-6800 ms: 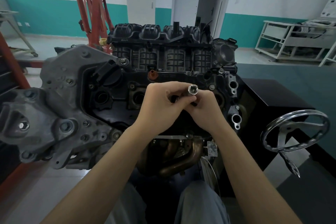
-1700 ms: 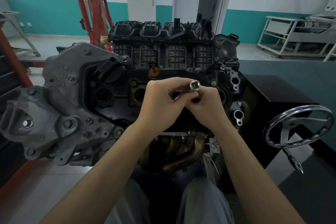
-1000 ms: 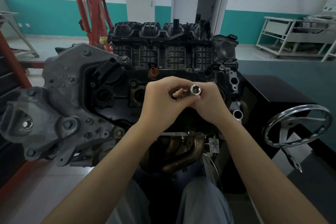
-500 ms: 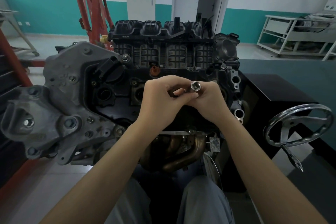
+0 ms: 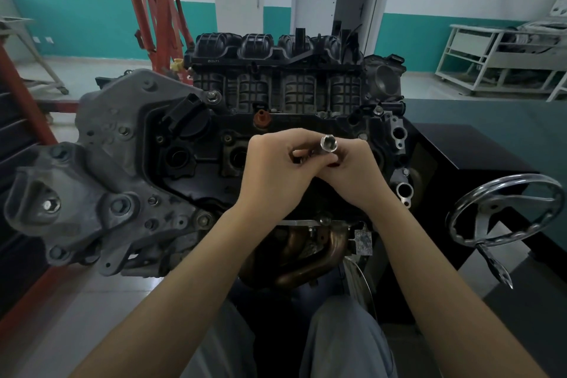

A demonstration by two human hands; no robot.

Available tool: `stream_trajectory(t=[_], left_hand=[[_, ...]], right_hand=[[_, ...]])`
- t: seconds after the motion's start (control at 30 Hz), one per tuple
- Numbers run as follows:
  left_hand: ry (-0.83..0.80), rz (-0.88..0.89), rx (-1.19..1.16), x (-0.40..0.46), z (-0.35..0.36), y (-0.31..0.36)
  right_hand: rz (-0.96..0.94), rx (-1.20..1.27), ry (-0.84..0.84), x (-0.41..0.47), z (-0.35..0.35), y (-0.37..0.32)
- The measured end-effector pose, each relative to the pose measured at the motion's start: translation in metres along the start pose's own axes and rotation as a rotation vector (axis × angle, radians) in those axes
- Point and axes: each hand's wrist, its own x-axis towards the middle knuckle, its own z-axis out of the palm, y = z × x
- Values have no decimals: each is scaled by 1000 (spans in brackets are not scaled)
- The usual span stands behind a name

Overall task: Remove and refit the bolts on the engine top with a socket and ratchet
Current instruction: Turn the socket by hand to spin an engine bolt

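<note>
Over the engine [image 5: 190, 163], both hands [image 5: 276, 172] curl, pinching the socket [image 5: 329, 143].

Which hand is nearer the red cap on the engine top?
Left. The left hand sits just below the red cap; the right hand is farther off, below and to the cap's right, both holding the socket.

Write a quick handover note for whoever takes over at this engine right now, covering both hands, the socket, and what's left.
Left hand: curled round the shank of the socket tool, above the engine top.
Right hand: pinches the same tool just under the socket, whose open end faces up toward the camera.
No ratchet handle can be seen; the hands hide the rest of the tool.
Done: the frame does not show any bolt removed.
Left: seat the socket on a bolt, remove the bolts, refit them.
</note>
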Motion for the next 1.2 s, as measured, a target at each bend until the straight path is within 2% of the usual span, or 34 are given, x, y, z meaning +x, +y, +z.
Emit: stream_trajectory(t=[0.17, 0.23, 0.33, 0.4, 0.57, 0.63, 0.83, 1.0, 1.1, 1.2], left_hand=[[-125, -30, -205, 3, -5, 1], [-130, -27, -150, 2, -4, 1], [2, -19, -2, 0, -1, 3], [34, -12, 32, 0, 1, 4], [-91, -34, -124, 1, -3, 6], [-118, -11, -99, 1, -3, 5], [12, 10, 19, 0, -1, 4], [-84, -29, -124, 2, -4, 4], [-152, -26, -162, 2, -5, 5], [-56, -28, -33, 2, -4, 4]], right_hand=[[40, 39, -23, -1, 0, -4], [39, 17, -2, 0, 0, -1], [33, 12, 17, 0, 1, 1], [17, 29, 21, -1, 1, 1], [42, 30, -34, -1, 0, -2], [37, 10, -11, -1, 0, -1], [10, 13, 42, -1, 0, 2], [8, 21, -27, -2, 0, -4], [3, 6, 20, -2, 0, -2], [22, -6, 50, -1, 1, 1]])
